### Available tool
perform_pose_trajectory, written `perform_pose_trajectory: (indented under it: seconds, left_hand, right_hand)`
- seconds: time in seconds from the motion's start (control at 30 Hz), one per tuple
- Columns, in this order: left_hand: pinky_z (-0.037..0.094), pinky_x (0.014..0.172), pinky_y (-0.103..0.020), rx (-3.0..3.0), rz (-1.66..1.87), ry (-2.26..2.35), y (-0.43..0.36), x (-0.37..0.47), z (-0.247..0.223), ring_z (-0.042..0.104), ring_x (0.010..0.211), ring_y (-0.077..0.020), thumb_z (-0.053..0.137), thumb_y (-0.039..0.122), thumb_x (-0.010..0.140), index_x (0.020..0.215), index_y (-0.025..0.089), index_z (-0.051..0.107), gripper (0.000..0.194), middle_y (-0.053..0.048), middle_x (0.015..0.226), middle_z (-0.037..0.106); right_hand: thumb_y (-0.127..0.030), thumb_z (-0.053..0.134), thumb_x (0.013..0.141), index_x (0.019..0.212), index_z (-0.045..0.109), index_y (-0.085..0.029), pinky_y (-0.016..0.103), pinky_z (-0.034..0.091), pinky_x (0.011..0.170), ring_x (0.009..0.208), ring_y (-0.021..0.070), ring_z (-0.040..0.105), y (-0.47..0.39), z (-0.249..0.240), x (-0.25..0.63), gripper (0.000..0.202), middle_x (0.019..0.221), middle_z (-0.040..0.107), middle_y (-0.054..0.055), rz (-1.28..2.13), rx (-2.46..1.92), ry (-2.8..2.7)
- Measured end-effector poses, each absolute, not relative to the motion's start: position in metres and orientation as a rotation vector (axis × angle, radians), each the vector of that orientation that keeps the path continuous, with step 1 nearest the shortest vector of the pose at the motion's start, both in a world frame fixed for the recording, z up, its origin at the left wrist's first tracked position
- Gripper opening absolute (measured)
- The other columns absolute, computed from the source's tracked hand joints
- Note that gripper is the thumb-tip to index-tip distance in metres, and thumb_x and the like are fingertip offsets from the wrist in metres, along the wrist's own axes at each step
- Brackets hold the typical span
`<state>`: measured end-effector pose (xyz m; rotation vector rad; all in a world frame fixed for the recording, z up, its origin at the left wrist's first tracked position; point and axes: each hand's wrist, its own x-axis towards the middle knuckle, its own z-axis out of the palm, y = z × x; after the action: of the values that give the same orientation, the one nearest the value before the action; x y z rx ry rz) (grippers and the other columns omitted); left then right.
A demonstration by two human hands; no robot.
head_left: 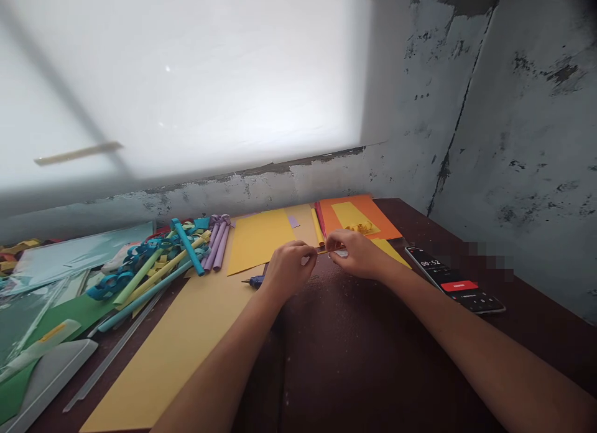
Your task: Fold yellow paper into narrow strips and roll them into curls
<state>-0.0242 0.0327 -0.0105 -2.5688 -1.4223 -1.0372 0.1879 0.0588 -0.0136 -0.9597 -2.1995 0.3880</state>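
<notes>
Both hands meet near the middle of the dark table (354,358). A thin orange-yellow strip (323,251) stretches between their fingertips. My left hand (290,268) pinches its left end, and my right hand (349,252) pinches the right end with thumb and forefinger. Just behind the right hand lie curled yellow paper pieces (364,226) on an orange sheet (389,218). A yellow rolled tube (318,226) stands out beyond the fingers. A blue glue gun (254,282), partly hidden, lies beside the left hand.
Yellow sheets (256,237) and a long tan sheet (177,346) lie left of centre. Purple rolls (219,246), blue and green rolls and paper chains (112,284) heap at the left, near a clear ruler (112,352). A phone (452,280) showing a timer lies right. A wall stands behind.
</notes>
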Motion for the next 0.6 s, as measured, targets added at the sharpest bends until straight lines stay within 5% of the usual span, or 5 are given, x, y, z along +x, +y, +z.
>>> perform_pose_trajectory:
  seconds: [0.6]
  left_hand:
    - [0.051, 0.073, -0.028, -2.541, -1.031, -1.359, 0.0308, -0.0209, -0.0121, 0.071, 0.081, -0.0186, 0.068, 0.015, 0.089, 0.087, 0.024, 0.078, 0.014, -0.003, 0.089, 0.076]
  right_hand:
    - [-0.009, 0.061, 0.085, 0.081, 0.065, -0.021, 0.032, 0.047, 0.078, 0.087, 0.0203, 0.063, 0.056, -0.0112, 0.1836, 0.013, 0.087, 0.068, 0.004, 0.301, -0.99, -2.188]
